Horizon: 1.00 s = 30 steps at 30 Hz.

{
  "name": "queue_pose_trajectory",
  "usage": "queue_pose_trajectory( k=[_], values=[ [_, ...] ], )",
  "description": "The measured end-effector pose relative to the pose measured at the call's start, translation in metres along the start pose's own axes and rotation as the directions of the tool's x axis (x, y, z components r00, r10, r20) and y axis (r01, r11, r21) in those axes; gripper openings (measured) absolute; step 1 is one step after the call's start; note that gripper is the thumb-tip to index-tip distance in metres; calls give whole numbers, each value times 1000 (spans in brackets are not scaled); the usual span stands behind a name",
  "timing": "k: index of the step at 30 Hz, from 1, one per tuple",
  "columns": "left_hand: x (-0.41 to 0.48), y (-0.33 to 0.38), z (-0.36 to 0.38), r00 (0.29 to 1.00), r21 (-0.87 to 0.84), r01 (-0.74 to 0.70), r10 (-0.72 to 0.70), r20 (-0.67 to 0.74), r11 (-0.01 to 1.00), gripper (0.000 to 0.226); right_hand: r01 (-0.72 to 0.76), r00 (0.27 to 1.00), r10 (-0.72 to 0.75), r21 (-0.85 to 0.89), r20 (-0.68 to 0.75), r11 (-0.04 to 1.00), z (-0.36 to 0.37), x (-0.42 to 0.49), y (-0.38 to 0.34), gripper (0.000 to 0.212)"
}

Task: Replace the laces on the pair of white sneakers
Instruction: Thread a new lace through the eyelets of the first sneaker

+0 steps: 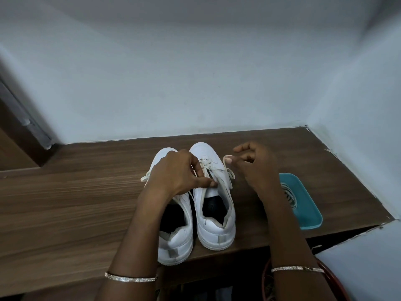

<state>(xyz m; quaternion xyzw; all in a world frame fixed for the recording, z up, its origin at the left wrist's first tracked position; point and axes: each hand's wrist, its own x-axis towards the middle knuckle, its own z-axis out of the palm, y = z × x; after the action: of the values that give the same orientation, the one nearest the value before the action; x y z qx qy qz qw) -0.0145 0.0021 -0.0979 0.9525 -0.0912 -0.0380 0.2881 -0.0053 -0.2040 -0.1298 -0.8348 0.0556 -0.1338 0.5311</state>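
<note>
Two white sneakers stand side by side on the wooden tabletop, toes pointing away from me. My left hand lies across the left sneaker and pinches the tongue and lace area of the right sneaker. My right hand hovers to the right of that shoe's toe, thumb and fingers pinching the loose white lace, which runs down to the eyelets. Another lace end hangs out to the left of the left sneaker.
A teal tray holding coiled laces lies to the right of the shoes. White walls enclose the table at the back and right. The table's front edge is just below the heels. A red rim shows under my right forearm.
</note>
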Motion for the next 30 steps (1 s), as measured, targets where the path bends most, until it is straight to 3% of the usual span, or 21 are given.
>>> queue_pose_trajectory(
  k=[6, 11, 14, 18, 24, 30],
  values=[
    [-2, -4, -2, 987, -198, 91, -62, 146, 976, 15, 20, 998, -18, -37, 58, 999, 0, -3, 4, 22],
    [0, -17, -1, 962, -295, 213, -148, 230, 931, 6, -97, 972, 16, 336, 236, 937, -1, -12, -11, 17],
    [-1, -18, -2, 955, -334, 255, -181, 236, 907, 5, -154, 930, -21, 440, 367, 885, 6, -16, -19, 25],
    [-1, -15, -5, 945, -344, 291, -210, 252, 893, 8, -173, 899, -21, 400, 438, 900, 13, -18, -15, 27],
    [0, -17, -5, 936, -383, 311, -211, 281, 870, 6, -10, 929, -80, 241, 361, 971, 18, -17, -11, 20],
    [1, -18, -4, 935, -392, 316, -213, 283, 864, 8, -6, 933, -51, 156, 356, 988, 25, -18, -8, 20]
  ],
)
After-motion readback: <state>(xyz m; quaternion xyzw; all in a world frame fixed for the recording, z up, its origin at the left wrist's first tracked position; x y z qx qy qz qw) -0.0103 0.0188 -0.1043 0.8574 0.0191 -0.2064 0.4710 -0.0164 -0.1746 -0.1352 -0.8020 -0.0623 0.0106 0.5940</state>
